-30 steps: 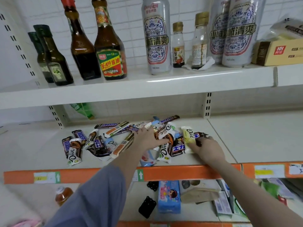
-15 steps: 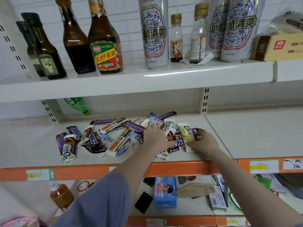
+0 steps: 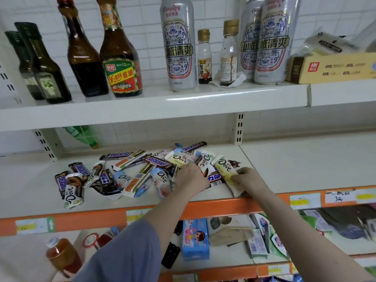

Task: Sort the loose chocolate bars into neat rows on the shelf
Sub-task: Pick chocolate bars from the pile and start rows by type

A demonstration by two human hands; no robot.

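Gripping the pale Dove bar [image 3: 225, 173], right hand [image 3: 249, 180]; bar pointing back-left.

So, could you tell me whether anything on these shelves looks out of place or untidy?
Yes. The chocolate bars lie in a jumbled heap at mixed angles, overlapping, not in rows. On the upper shelf, a crumpled white tissue sits under a small glass bottle.

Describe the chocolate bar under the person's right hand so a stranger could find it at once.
Look at the middle shelf, where loose bars lie in a pile. At the pile's right end, near the orange front rail, the right hand rests on a pale yellow Dove bar. It is the rightmost bar, lying angled toward the shelf's front edge.
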